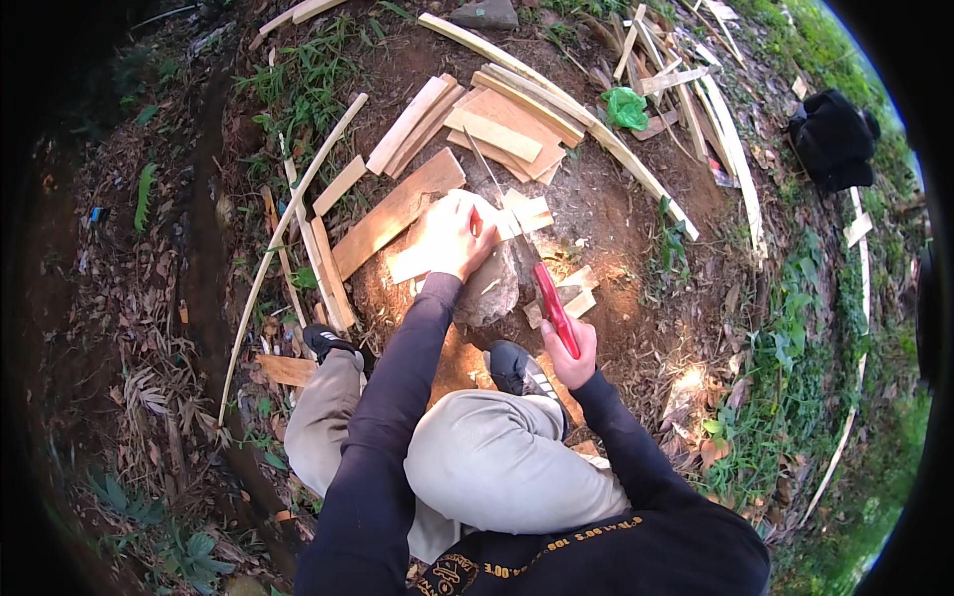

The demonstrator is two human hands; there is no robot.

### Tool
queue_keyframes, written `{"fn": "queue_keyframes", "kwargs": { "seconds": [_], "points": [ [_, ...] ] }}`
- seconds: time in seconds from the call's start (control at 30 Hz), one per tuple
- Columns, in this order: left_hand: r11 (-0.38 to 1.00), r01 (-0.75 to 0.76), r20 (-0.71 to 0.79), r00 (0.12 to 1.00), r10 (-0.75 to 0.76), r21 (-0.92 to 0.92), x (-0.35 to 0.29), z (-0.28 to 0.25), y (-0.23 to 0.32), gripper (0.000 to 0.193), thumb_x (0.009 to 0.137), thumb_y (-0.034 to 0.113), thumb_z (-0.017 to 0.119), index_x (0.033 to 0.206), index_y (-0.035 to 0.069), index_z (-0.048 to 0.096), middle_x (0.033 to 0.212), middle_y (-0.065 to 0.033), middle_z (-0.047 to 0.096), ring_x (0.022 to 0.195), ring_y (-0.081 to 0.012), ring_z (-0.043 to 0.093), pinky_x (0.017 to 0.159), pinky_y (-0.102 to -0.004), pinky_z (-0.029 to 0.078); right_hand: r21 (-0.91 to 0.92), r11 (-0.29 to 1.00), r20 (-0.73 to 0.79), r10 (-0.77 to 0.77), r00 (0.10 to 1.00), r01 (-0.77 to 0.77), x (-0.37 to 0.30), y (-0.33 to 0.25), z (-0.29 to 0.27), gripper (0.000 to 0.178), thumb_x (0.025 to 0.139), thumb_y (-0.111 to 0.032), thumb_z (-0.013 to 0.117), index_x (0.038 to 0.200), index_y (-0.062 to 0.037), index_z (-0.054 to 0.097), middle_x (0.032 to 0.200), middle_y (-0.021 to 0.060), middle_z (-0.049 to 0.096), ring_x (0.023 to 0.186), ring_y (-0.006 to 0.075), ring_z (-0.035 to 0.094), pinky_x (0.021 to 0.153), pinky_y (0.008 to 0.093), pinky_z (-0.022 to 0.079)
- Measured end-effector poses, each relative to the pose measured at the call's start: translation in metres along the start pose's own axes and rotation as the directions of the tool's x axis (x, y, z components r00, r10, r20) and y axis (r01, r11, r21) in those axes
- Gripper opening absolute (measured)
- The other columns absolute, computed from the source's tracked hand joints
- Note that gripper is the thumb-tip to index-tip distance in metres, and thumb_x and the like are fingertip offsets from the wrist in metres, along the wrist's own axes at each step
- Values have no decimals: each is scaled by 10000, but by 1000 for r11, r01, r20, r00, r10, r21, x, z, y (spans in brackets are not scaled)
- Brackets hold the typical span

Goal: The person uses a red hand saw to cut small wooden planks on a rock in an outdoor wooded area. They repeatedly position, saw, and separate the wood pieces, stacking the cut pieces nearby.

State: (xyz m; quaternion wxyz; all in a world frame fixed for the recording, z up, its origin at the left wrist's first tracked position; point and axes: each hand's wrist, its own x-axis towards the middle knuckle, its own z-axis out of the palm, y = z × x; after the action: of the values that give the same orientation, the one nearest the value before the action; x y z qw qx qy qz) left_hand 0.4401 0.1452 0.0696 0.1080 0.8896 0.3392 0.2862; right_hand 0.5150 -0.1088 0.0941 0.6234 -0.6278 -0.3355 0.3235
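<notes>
outdoors, red-handled saw across plank

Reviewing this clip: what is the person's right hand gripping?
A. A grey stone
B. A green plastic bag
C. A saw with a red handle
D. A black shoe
C: the right hand is closed around the red-handled saw, whose thin blade crosses the pale wooden strip that the left hand presses down on the grey stone.

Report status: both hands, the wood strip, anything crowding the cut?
Left hand pressing pale wood strip onto stone. Right hand gripping red-handled saw, blade across strip. Loose planks close by.
</notes>
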Motion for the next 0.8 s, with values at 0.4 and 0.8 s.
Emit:
{"fn": "queue_keyframes", "kwargs": {
  "seconds": [0.4, 0.8],
  "points": [
    [985, 171, -34, 984, -172, -35, -11, 18, -2, 187, 853, 190, 706, 903, 69, 573, 852, -117, 595, 808, -310, 596, 718, -429, 480, -111, 993, -24, -38, 999, 35, 4, 0, 11, 180, 881, -49, 645, 726, -32, 554, 498, 40, 416, 429, 117, 419, 454, 322, 333],
    [982, 180, -89, 979, -185, -58, -14, 23, -4, 230, 842, 262, 727, 851, 76, 592, 800, -105, 626, 787, -285, 604, 713, -415, 479, -163, 981, 25, -103, 994, 106, 6, -2, 2, 107, 848, -49, 650, 766, -15, 590, 480, 65, 427, 388, 168, 445, 442, 322, 356]
  ]
}}
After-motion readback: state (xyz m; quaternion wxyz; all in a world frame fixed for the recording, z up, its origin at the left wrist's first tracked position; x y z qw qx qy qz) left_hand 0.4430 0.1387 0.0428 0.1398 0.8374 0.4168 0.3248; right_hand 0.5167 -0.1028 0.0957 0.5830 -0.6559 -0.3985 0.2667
